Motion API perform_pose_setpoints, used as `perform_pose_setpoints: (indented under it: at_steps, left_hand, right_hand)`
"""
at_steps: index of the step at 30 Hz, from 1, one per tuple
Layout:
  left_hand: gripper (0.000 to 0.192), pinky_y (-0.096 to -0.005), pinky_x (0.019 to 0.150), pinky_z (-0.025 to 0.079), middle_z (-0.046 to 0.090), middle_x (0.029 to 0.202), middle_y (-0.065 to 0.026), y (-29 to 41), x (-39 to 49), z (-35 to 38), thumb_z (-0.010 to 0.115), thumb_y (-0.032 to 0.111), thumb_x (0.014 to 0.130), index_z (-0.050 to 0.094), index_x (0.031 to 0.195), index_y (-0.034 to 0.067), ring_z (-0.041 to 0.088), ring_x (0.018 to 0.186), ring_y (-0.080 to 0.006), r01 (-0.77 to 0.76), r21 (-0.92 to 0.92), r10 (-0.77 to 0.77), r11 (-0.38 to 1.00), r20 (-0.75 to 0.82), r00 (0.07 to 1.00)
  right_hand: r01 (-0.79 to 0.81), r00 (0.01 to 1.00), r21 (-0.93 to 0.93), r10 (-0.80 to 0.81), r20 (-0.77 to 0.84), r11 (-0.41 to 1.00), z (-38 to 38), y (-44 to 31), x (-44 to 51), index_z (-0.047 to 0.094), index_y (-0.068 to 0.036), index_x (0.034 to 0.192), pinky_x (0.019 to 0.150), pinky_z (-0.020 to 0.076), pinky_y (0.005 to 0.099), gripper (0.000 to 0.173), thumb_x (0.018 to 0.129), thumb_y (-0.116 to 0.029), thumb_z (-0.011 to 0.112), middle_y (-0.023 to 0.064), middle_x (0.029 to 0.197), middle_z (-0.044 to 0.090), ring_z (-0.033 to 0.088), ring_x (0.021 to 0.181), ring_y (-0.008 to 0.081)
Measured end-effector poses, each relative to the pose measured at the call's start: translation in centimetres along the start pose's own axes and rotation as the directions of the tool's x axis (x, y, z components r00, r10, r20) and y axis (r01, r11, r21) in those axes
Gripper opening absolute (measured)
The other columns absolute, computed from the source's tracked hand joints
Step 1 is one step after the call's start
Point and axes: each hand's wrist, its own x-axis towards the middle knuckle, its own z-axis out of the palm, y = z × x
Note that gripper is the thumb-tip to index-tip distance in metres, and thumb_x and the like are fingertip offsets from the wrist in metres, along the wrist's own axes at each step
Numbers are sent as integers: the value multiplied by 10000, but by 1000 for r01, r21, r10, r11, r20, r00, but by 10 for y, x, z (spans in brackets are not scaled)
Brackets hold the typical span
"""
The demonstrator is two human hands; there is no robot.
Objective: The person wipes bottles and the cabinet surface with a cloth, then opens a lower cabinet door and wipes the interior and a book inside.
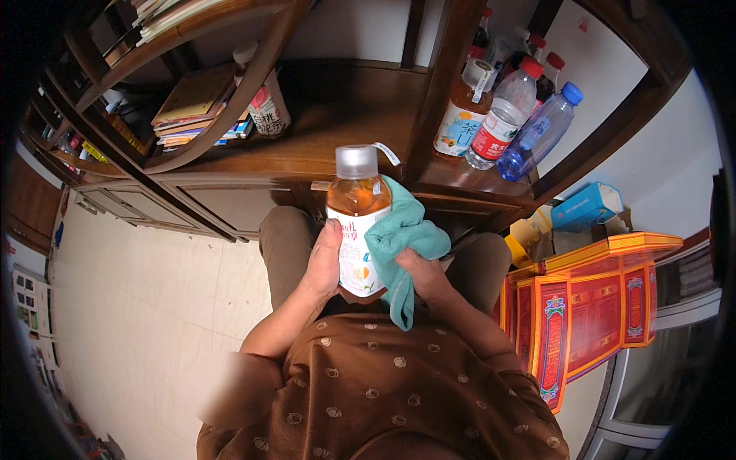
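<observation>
My left hand (324, 261) grips the left side of a plastic tea bottle (356, 247), thumb along its white printed label. The bottle is upright, filled with amber liquid, and has a frosted cap (356, 161) with a loose paper strip at its top right. A teal cloth (402, 230) is bunched in my right hand (422, 273) and lies against the bottle's right side. Part of the cloth hangs below that hand. My left fingers are hidden behind the bottle.
Before me stands a dark wooden shelf unit (345, 126). On it are several bottles, among them a clear water bottle (501, 123) and a blue-capped bottle (540, 135), a peach-label bottle (269, 106) and stacked books (192, 106). A red and gold decorated box (592, 310) stands at right.
</observation>
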Motion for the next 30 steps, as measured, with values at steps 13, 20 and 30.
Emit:
perform_pose_setpoints:
  at_steps: [13,20,30]
  left_hand:
    - [666,-309,906,489,624,1170,-72,15,54,12,714,441,902,463,1348,15,601,1024,-139,-342,86,345,936,-26,938]
    - [666,-316,912,476,588,1196,-93,29,84,12,594,525,953,436,1352,15,575,1042,-145,-425,242,443,872,-23,896]
    - [669,-350,906,473,583,1105,-129,49,153,15,860,310,747,461,1175,-16,574,1005,-198,-529,548,689,648,-127,713]
  right_hand:
    - [-169,950,308,238,-202,936,5,6,12,390,-69,1449,1081,437,429,516,995,-244,560,107,1408,512,525,1276,255]
    - [-184,925,260,256,-280,948,9,-8,6,570,-60,1273,986,476,371,378,937,-202,670,62,1236,610,596,1102,191]
    - [-130,962,177,167,-214,976,7,-9,2,654,-76,1152,945,471,336,225,932,-123,669,17,1123,651,590,1040,143]
